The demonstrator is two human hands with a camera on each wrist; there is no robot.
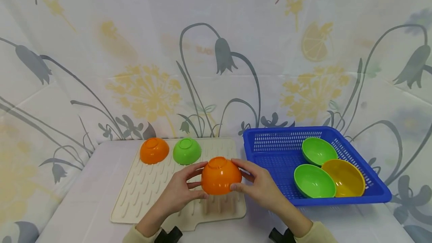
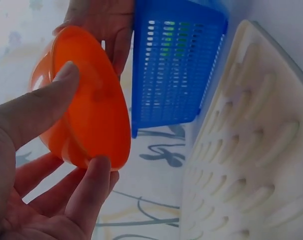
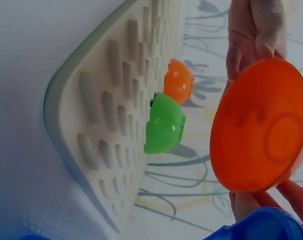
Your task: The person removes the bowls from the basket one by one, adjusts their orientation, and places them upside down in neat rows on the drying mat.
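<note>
An orange bowl (image 1: 221, 177) is held upside down between both hands over the front right of a cream ridged drying mat (image 1: 141, 198). My left hand (image 1: 180, 190) grips its left side, thumb (image 2: 66, 75) against the bowl and fingers spread along the rim. From the opposite side my right hand (image 1: 258, 185) pinches the bowl between thumb and fingers. The right wrist view looks into the bowl's hollow side. At the back of the mat, another orange bowl (image 1: 154, 150) and a green bowl (image 1: 186, 151) sit upside down, side by side.
Right of the mat stands a blue perforated basket (image 1: 270, 158). Inside its right half lie two green bowls (image 1: 314, 181) and a yellow bowl (image 1: 345, 177), openings up and tilted. A patterned cloth (image 1: 152, 48) hangs behind the white-covered table (image 1: 81, 198).
</note>
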